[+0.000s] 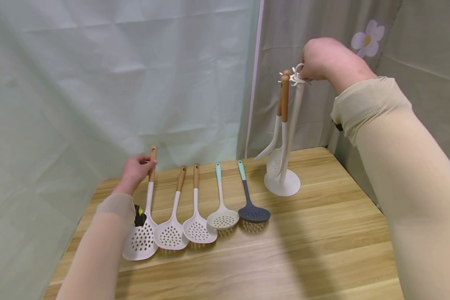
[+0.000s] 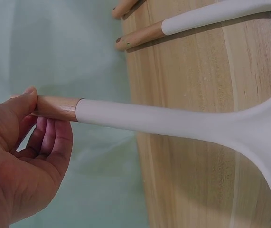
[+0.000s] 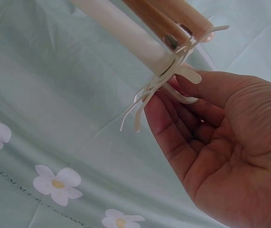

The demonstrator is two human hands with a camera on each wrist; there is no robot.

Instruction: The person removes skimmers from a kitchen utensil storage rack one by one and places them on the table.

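Note:
My left hand [image 1: 147, 164] pinches the wooden handle end [image 2: 57, 108] of a white slotted turner [image 1: 140, 241] that lies at the left of a row on the wooden table [image 1: 303, 250]. In the left wrist view the thumb and fingers of this left hand [image 2: 33, 116] close on that handle tip. My right hand [image 1: 304, 71] is raised and holds the top loop of a white utensil stand [image 1: 283, 185]. Its hook crown [image 3: 173, 78] sits against the fingers [image 3: 161, 123]. Two wooden-handled utensils [image 1: 283, 100] hang from the hooks.
Beside the turner lie two white slotted spoons [image 1: 171, 235] [image 1: 198, 229], a beige skimmer [image 1: 222, 218] and a dark blue skimmer [image 1: 253, 213], both with teal handles. Pale green curtains hang behind the table, and one at the right carries a flower print [image 1: 367, 39]. The table's left edge is near my left hand.

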